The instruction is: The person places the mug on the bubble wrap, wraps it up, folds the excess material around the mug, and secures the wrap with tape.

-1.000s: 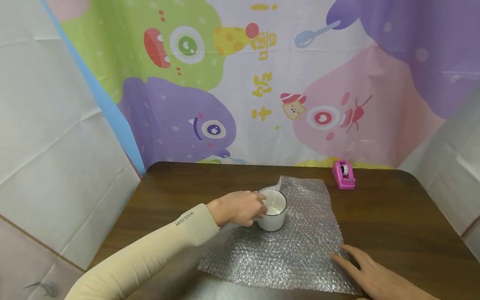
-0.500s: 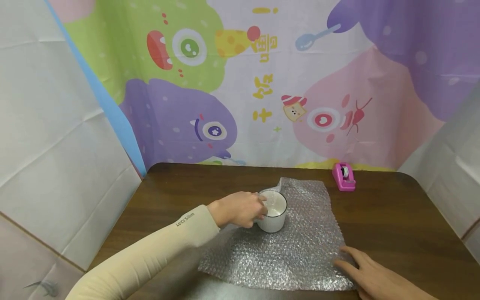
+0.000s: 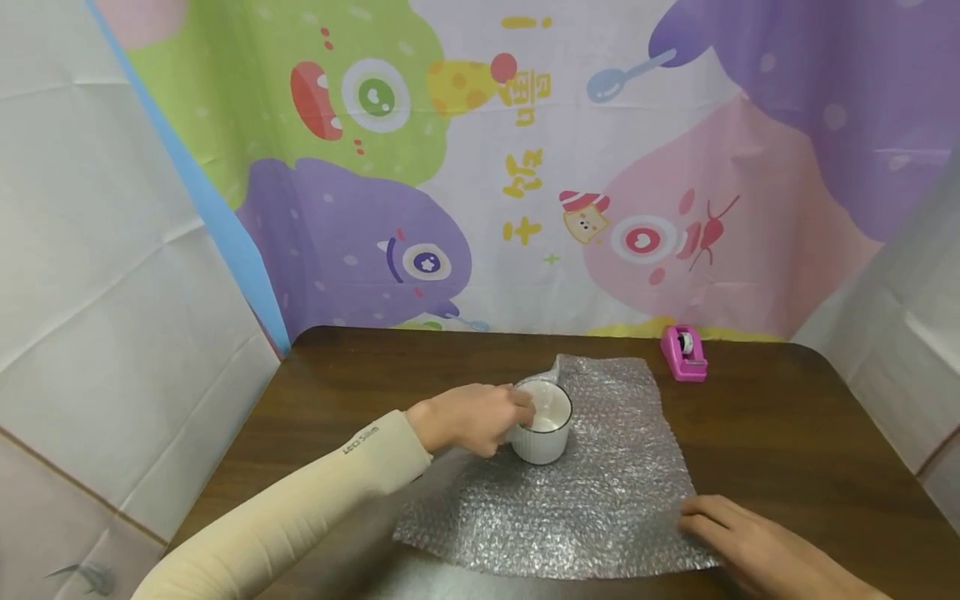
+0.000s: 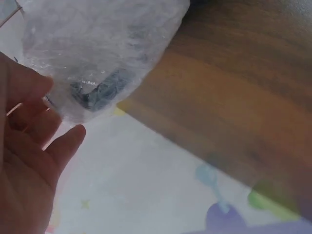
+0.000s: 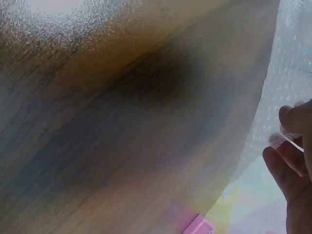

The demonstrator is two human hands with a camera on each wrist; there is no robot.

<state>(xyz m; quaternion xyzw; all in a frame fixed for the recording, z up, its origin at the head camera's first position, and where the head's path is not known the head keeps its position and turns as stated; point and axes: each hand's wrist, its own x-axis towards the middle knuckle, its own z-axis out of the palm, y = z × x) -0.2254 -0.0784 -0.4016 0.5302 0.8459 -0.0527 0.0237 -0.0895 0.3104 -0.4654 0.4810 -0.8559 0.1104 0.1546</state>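
The cup [image 3: 542, 443] stands on bubble wrap [image 3: 592, 508] on the table [image 3: 787, 433], a tape dispenser [image 3: 684, 357] behind and to the right

Your table [image 3: 757, 425] is dark brown wood grain. Near its far edge at your 1 o'clock: pink tape dispenser [image 3: 685, 360], roll seated in it — also clips into the right wrist view at 6. At your 12, a cartoon-monster backdrop [image 3: 517, 183], yellow lettering turned sideways — creased pale left wall [image 3: 135, 250] at 10, right wall [image 3: 900, 342] at 2.
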